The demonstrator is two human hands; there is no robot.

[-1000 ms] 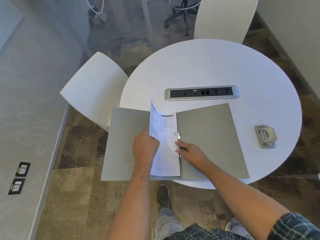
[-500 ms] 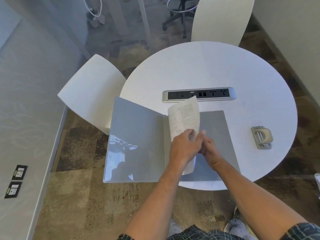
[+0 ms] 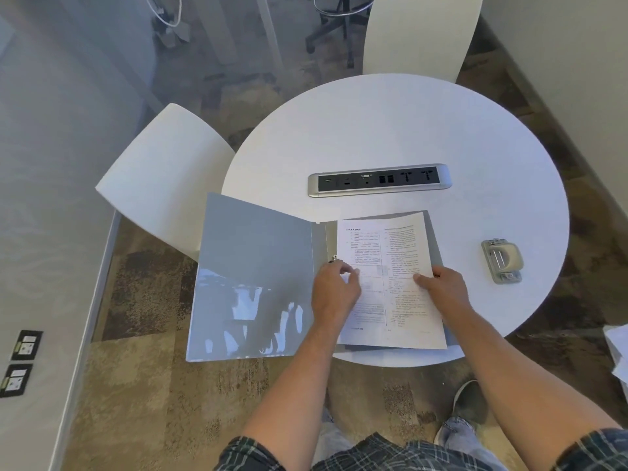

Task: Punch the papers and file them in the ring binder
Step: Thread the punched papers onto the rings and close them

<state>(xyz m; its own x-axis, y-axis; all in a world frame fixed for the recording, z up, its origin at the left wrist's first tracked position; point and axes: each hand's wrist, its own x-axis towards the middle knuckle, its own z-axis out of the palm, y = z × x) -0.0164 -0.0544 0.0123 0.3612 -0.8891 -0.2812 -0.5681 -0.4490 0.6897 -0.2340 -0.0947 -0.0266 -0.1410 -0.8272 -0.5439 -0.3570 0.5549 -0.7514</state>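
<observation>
Both hands (image 3: pixel 387 288) press papers (image 3: pixel 390 266) flat in the ring binder (image 3: pixel 255 277).

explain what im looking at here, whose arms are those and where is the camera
There is no machine here: a person wears a camera on the head, looking down at their own two bare hands. On the round white table lies an open grey ring binder, its left cover tilted up past the table's edge. Printed papers lie on its right half. The left hand presses them near the rings; the right hand rests on their right edge. A hole punch sits apart to the right, and a socket strip is set into the tabletop.
</observation>
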